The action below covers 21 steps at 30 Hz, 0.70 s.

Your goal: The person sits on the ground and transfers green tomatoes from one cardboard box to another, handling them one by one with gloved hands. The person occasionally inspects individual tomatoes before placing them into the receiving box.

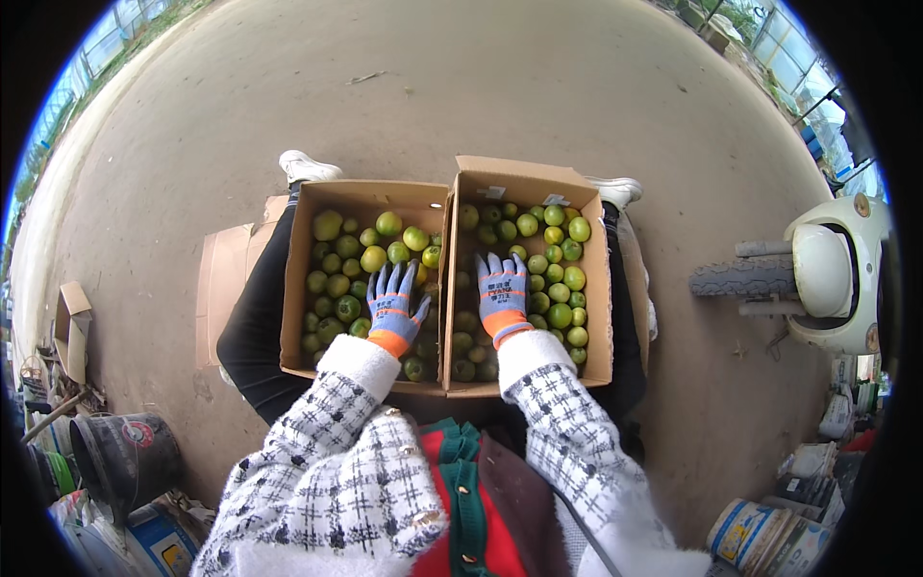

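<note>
Two open cardboard boxes stand side by side between my legs, both with green tomatoes in them. My left hand (393,306), in a grey-blue and orange work glove, is over the right part of the left box (290,303). Its fingers are stretched out and its thumb stands apart, near a yellowish tomato (373,258). In a matching glove, my right hand (502,292) reaches palm down into the left half of the right box (604,317), beside several small green tomatoes (559,292). Both palms are hidden, but no tomato shows in either hand.
Flattened cardboard (225,281) lies beside my left leg. A black bucket (126,458) and clutter are at lower left. To the right are a vehicle's front wheel (743,276) and pale body (826,270), with a white bucket (750,530) below. Bare ground (461,86) stretches ahead.
</note>
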Each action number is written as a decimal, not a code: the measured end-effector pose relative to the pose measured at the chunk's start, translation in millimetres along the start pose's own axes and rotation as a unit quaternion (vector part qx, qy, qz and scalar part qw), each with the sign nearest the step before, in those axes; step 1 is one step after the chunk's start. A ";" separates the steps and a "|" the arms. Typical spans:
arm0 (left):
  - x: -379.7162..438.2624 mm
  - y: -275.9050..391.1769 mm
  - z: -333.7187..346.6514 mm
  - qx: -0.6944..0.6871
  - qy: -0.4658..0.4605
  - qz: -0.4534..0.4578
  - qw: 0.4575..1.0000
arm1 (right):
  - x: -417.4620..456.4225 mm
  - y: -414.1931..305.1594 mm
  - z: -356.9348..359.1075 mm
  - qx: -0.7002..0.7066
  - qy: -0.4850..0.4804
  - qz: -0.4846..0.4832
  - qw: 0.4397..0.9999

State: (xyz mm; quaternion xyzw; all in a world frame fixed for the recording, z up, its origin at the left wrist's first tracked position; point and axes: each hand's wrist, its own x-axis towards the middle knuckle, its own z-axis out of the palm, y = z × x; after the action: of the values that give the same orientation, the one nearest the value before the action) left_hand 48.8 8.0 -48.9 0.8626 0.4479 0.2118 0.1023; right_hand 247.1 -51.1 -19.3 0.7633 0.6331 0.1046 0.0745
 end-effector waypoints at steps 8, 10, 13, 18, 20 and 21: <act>13.2 14.2 -28.4 -0.105 0.114 0.078 0.985 | -12.2 7.7 -29.9 0.055 -0.060 0.018 0.996; 13.3 15.0 -23.2 -0.095 0.102 0.066 0.988 | -7.8 -1.0 3.0 -0.004 -0.057 0.037 0.998; 13.3 13.7 -23.1 -0.090 0.111 0.077 0.987 | 2.6 2.5 6.5 -0.006 -0.034 0.056 0.998; 13.6 10.0 -24.2 -0.087 0.104 0.073 0.988 | -7.2 6.7 -18.4 0.130 0.029 0.097 0.986; 15.3 14.5 -30.2 -0.125 0.113 0.097 0.981 | -8.9 11.1 5.7 0.291 0.167 0.167 0.927; 17.0 19.9 -37.4 -0.145 0.116 0.111 0.976 | -10.5 13.7 13.2 0.366 0.233 0.201 0.878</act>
State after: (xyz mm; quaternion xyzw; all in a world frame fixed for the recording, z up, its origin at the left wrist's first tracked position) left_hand 54.9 9.8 -3.7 0.8526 0.3225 0.3829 0.1498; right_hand 261.5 -63.8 -29.3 0.8007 0.4581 0.0529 -0.3823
